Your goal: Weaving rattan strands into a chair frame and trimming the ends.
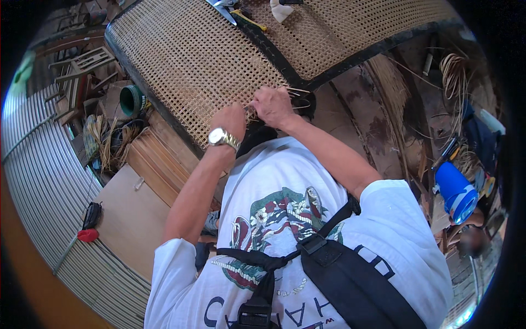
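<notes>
A panel of woven cane webbing [192, 60] in a dark frame [285, 68] stretches out before me. At its near corner my hands are close together. My left hand [229, 122], with a gold watch [223, 137] on the wrist, is closed against the webbing; what its fingers grip is hidden. My right hand [272, 106] is just beside it, fingers bent and pinched together at the webbing's edge. Pale cane strands [298, 90] poke out past its knuckles, and it seems to hold one. Between the hands, a small dark bit is too small to name.
On the panel's far part lie scissors [224, 8], a yellow-handled tool [249, 20] and a white piece [281, 11]. A coil of cane [456, 77] and a blue bucket [455, 189] are at right. A green bucket [131, 100] and wooden boards [159, 164] are at left.
</notes>
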`<state>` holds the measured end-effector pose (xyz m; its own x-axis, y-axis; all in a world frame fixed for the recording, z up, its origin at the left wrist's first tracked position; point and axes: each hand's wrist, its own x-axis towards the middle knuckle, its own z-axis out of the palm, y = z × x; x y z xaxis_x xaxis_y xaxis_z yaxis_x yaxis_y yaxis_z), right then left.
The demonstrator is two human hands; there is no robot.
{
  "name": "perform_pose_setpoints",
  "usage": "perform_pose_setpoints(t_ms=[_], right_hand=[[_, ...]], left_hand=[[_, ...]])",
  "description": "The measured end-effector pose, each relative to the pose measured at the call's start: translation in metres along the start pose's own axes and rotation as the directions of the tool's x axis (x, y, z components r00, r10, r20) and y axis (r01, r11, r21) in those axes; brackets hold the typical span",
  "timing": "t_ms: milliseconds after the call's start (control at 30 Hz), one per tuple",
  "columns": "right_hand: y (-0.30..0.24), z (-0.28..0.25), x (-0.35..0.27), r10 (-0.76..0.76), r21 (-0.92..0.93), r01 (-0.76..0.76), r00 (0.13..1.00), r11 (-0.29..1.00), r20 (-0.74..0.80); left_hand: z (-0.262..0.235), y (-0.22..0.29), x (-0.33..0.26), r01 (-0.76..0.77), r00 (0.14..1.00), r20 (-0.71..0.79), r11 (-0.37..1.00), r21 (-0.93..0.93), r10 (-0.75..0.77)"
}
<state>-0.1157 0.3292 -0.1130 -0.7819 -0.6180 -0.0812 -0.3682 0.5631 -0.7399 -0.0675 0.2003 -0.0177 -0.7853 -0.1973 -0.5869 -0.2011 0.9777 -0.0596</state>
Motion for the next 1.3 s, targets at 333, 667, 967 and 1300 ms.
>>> perform_pose_setpoints(t_ms=[333, 667, 967, 1300], right_hand=[[0.010, -0.003, -0.004, -0.044, 0.126, 0.039, 0.998, 0.991, 0.036], [-0.007, -0.002, -0.017, -0.106, 0.066, 0.110, 0.992, 0.992, -0.069], [-0.019, -0.029, -0.001, -0.176, 0.155, 0.175, 0.984, 0.972, -0.006], [-0.024, -0.002, 0.021, -0.428, 0.243, 0.441, 0.898, 0.864, -0.106]], left_hand=[[0.027, -0.001, -0.017, 0.001, 0.953, -0.304, 0.998, -0.057, -0.018], [-0.009, -0.010, 0.015, 0.181, 0.979, 0.129, 0.967, -0.178, -0.159], [-0.074, -0.132, -0.038, 0.207, 0.960, -0.165, 0.971, -0.116, -0.225], [-0.031, -0.123, -0.014, 0.155, 0.861, -0.344, 0.837, -0.525, -0.375]])
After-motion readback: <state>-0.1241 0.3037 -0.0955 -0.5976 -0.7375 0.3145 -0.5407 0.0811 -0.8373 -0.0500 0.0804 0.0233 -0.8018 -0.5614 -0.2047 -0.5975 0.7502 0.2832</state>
